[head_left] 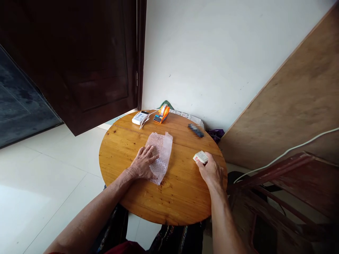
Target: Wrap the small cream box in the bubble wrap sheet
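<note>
Head view, left fingers (pixel 149 150) spread on bubble wrap (pixel 162 158), right fingers (pixel 209 158) gripping small box (pixel 201 156), inside hidden

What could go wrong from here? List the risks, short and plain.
The small box in the right hand is toward the right side of the round table; if the grip slipped, it might drop or tumble off.

The bubble wrap lies loose under the spread left hand, so a sideways push could crease or shift it.

The white cable runs close to the orange tape dispenser; moving either might snag the other.
</note>
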A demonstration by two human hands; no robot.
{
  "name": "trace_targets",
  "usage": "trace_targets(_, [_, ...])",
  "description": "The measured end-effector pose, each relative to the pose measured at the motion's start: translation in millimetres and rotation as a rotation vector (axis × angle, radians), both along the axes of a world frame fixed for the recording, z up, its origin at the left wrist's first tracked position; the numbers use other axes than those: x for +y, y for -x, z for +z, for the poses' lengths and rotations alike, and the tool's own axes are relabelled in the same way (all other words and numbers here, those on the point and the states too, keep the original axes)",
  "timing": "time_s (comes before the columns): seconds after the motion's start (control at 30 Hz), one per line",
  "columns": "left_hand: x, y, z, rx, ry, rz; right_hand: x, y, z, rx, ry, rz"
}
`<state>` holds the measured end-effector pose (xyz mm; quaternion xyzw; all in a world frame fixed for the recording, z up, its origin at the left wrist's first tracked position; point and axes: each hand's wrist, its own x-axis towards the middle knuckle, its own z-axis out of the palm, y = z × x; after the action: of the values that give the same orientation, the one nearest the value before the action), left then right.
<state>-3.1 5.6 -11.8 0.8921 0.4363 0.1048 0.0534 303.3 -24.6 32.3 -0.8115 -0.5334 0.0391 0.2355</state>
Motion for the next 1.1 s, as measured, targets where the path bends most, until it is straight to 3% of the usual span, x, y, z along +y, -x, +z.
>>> trace_targets(0.1, [-0.4,-0.5,0.9,-0.003,0.008,0.006,3.2,20.4,22.8,0.357,-0.213,0.075])
trace_targets(0.2, [-1.0,-1.2,2.2,-0.003,0.013,0.015,18.1,72.4,44.1,0.723,-0.363,0.376])
trace_targets(0.27, [-1.0,-2.0,3.1,-0.007,0.017,0.016,34.5,114.7,48.1,0.834,-0.274,0.595])
trace_targets(0.33, [-0.8,-3.0,3.8,-0.012,0.014,0.012,52.3,151.5,44.2,0.803,-0.124,0.714])
trace_targets(0.43, [-0.7,-3.8,4.9,-0.012,0.013,0.01,72.7,180.9,35.3,0.63,0.091,0.697])
trace_targets(0.53, [-1.6,-3.4,6.2,-0.015,0.024,0.01,78.4,174.2,36.7,0.387,0.169,0.616])
trace_targets(0.63, [-3.0,-3.1,7.7,-0.03,0.029,0.0,69.5,140.4,47.6,0.254,0.25,0.586])
trace_targets(0.73, [-3.6,-3.4,8.9,-0.047,0.037,0.005,52.2,98.4,56.7,0.245,0.358,0.597])
trace_targets(0.83, [-3.8,-3.4,9.7,-0.036,0.048,-0.007,37.3,72.6,58.1,0.361,0.234,0.579])
trace_targets(0.9, [-3.9,-2.9,10.2,-0.02,0.051,-0.017,33.1,74.8,55.1,0.479,0.113,0.575])
trace_targets(1.0, [-4.0,-2.5,10.9,-0.007,0.046,-0.011,36.7,108.0,46.4,0.627,-0.016,0.672])
trace_targets(1.1, [-3.4,-3.1,10.8,-0.005,0.03,-0.008,48.2,154.2,37.6,0.738,0.054,0.834])
